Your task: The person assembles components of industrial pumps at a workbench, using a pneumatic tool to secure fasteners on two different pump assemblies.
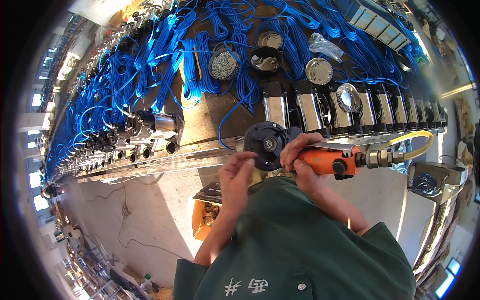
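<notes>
Two bare forearms reach up from a dark green garment (300, 240) at the bottom of the frame. The left hand (237, 175), just left of the frame's centre, has thumb and forefinger drawn close together beside the rim of a round black part (268, 145); whether a small piece sits between the fingertips cannot be told. The right hand (304, 162), right of centre, has its fingers wrapped around an orange power tool (327, 161), whose yellow hose (422, 145) loops off to the right. The tool's tip is hidden by that hand.

The round part stands at the frame's centre, its face with the metal hub toward the viewer. The step in hand looks like fastening this face; the next move would call for a steady part and the tool lined up squarely with a hole.

Just beyond, a row of shiny cylinders (342, 117) runs across the right half. Farther up lie a bowl of small silver pieces (224, 66), a black bowl (274, 63), bundles of blue cable (190, 82) and, at upper right, a blue crate (377, 26).
</notes>
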`<control>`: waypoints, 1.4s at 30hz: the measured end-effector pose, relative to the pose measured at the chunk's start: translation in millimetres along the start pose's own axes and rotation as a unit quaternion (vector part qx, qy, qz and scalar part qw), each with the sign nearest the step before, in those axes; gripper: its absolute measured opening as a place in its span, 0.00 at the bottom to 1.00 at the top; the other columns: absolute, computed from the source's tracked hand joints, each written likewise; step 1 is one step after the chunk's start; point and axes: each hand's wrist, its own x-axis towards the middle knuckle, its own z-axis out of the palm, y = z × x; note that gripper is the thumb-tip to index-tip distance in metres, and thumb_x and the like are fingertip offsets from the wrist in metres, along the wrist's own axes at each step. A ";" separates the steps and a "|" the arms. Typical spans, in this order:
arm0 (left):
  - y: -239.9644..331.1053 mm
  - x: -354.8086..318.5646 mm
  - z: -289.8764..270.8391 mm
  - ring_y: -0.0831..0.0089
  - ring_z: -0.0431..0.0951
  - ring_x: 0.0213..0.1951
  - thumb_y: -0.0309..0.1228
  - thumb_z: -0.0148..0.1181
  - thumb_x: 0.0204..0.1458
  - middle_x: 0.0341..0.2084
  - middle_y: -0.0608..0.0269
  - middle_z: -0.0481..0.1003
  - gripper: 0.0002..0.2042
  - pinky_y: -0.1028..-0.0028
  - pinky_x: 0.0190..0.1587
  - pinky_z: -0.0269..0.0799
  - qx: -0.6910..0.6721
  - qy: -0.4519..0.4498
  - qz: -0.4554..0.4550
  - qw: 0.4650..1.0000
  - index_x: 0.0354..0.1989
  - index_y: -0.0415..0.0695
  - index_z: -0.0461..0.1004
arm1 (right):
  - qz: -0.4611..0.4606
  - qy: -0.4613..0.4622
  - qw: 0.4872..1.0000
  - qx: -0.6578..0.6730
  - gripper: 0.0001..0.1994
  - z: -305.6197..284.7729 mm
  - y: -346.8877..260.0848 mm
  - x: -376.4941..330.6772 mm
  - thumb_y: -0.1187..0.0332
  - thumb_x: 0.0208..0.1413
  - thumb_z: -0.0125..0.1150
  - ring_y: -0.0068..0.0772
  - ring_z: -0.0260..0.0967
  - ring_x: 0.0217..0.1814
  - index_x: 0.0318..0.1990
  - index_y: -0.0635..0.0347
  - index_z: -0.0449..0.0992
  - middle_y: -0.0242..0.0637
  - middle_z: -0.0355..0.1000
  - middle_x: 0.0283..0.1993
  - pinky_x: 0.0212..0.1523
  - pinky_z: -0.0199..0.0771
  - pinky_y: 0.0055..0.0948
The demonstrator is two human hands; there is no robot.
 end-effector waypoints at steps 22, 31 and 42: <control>1.7 2.7 -16.9 0.75 0.69 0.27 0.26 0.53 0.57 0.28 0.60 0.73 0.07 0.79 0.27 0.64 -0.269 -0.037 -0.049 0.961 0.40 0.36 0.73 | -0.035 -0.003 0.998 0.042 0.18 27.2 -20.8 17.4 0.73 0.45 0.48 0.24 0.60 0.21 0.46 0.62 0.62 0.34 0.63 0.27 0.26 0.64 0.28; 7.2 7.9 -10.6 0.77 0.61 0.26 0.26 0.55 0.55 0.26 0.62 0.69 0.10 0.81 0.27 0.56 -0.287 -0.149 -0.062 0.944 0.43 0.34 0.74 | -0.040 0.023 0.992 0.121 0.18 34.5 -20.1 32.7 0.72 0.44 0.48 0.23 0.61 0.21 0.46 0.64 0.61 0.35 0.63 0.28 0.25 0.65 0.26; 36.3 23.5 4.4 0.83 0.56 0.16 0.29 0.55 0.56 0.18 0.65 0.66 0.10 0.82 0.20 0.50 -0.169 -0.148 -0.096 0.970 0.39 0.33 0.73 | -0.076 0.024 0.985 0.156 0.16 22.1 -16.7 45.0 0.73 0.43 0.48 0.24 0.61 0.21 0.43 0.63 0.62 0.35 0.64 0.27 0.26 0.65 0.28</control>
